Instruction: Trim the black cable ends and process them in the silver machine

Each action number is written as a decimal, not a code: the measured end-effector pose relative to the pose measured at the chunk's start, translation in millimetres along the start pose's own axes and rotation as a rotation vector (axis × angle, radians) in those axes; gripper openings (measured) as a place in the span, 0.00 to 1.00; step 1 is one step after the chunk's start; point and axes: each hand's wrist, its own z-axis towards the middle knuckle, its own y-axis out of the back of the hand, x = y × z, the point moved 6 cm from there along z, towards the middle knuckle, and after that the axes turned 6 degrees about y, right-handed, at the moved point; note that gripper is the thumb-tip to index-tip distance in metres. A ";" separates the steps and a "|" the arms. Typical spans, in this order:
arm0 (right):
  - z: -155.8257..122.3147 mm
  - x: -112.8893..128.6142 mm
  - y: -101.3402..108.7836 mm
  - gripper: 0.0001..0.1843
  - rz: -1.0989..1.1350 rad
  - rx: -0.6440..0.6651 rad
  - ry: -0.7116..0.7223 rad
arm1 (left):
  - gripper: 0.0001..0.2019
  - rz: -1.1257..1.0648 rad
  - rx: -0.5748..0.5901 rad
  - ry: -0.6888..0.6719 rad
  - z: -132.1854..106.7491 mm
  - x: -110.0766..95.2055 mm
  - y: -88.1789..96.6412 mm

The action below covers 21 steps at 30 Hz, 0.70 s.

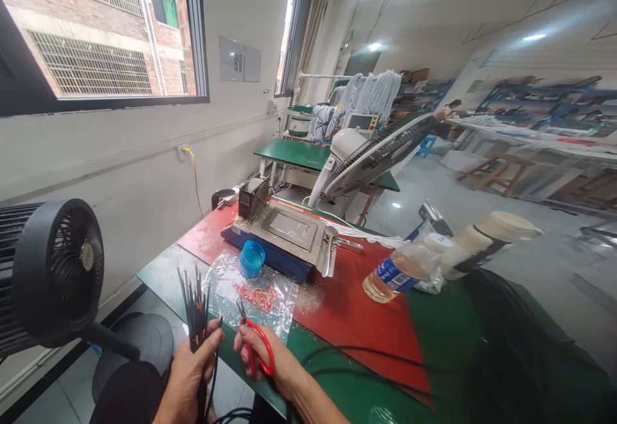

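My left hand is closed around a bundle of black cables whose tips show bits of red wire. One cable end stands apart at the thumb and fingertip. Close beside it, my right hand grips red-handled scissors, the blades pointing up and slightly apart. Beyond both hands a clear plastic sheet lies on the table, with small red and yellow scraps scattered on it. A blue cup stands at its far edge.
Behind the cup sits a flat blue-based device with a small fan. A bottle of pale liquid and a beige jug stand right on the red mat. A black fan is left; a larger tilted fan stands beyond.
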 end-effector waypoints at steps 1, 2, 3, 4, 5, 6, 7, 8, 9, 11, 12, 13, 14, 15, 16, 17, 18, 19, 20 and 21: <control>0.5 1.0 1.5 0.30 -0.045 -0.019 0.031 | 0.32 -0.004 0.002 0.009 0.5 1.1 0.5; 0.5 2.4 1.8 0.28 -0.107 -0.028 0.069 | 0.32 -0.013 0.000 0.018 0.9 2.1 1.1; 0.0 4.1 1.0 0.26 -0.179 -0.030 0.112 | 0.33 -0.027 -0.004 0.027 0.9 3.0 1.4; -1.1 5.9 -0.8 0.24 -0.250 -0.031 0.158 | 0.33 -0.045 -0.012 0.034 0.5 3.5 1.6; -2.6 7.6 -3.6 0.22 -0.311 -0.031 0.203 | 0.32 -0.067 -0.019 0.036 -0.2 3.6 1.3; -4.4 8.8 -7.1 0.20 -0.355 -0.033 0.244 | 0.32 -0.090 -0.029 0.036 -1.3 3.3 0.9; -6.3 9.6 -11.1 0.19 -0.382 -0.033 0.279 | 0.31 -0.112 -0.036 0.034 -2.7 2.8 0.2; -8.1 9.9 -15.1 0.18 -0.395 -0.035 0.308 | 0.30 -0.131 -0.039 0.035 -4.3 2.2 -0.9; -9.6 9.7 -18.9 0.17 -0.401 -0.037 0.328 | 0.30 -0.146 -0.037 0.036 -6.0 1.5 -2.4; -11.8 8.7 -24.0 0.17 -0.416 -0.061 0.354 | 0.28 -0.167 -0.025 0.045 -9.3 0.2 -5.3; -12.6 8.4 -25.2 0.16 -0.432 -0.082 0.365 | 0.28 -0.176 -0.021 0.051 -10.9 -0.4 -6.4; -13.3 8.4 -26.0 0.16 -0.454 -0.105 0.377 | 0.28 -0.184 -0.019 0.055 -12.4 -1.2 -7.2; -14.1 8.7 -26.7 0.16 -0.476 -0.126 0.389 | 0.27 -0.192 -0.021 0.059 -13.7 -1.9 -7.6; -14.9 9.3 -27.2 0.16 -0.496 -0.143 0.400 | 0.27 -0.197 -0.023 0.062 -14.9 -2.5 -7.7; -15.8 10.0 -28.0 0.17 -0.509 -0.154 0.411 | 0.27 -0.198 -0.026 0.066 -15.8 -2.9 -7.6; -16.7 10.6 -29.0 0.17 -0.513 -0.156 0.419 | 0.27 -0.195 -0.031 0.069 -16.4 -3.0 -7.2; -17.5 11.0 -30.7 0.18 -0.507 -0.144 0.423 | 0.27 -0.190 -0.038 0.073 -16.7 -2.5 -6.4; -18.0 10.9 -32.4 0.19 -0.494 -0.124 0.423 | 0.28 -0.186 -0.048 0.077 -16.7 -1.7 -5.2; -18.3 10.2 -34.0 0.20 -0.478 -0.102 0.417 | 0.28 -0.186 -0.056 0.080 -16.4 -0.4 -3.9; -18.2 8.9 -35.0 0.21 -0.460 -0.082 0.406 | 0.29 -0.188 -0.060 0.079 -15.9 1.1 -2.7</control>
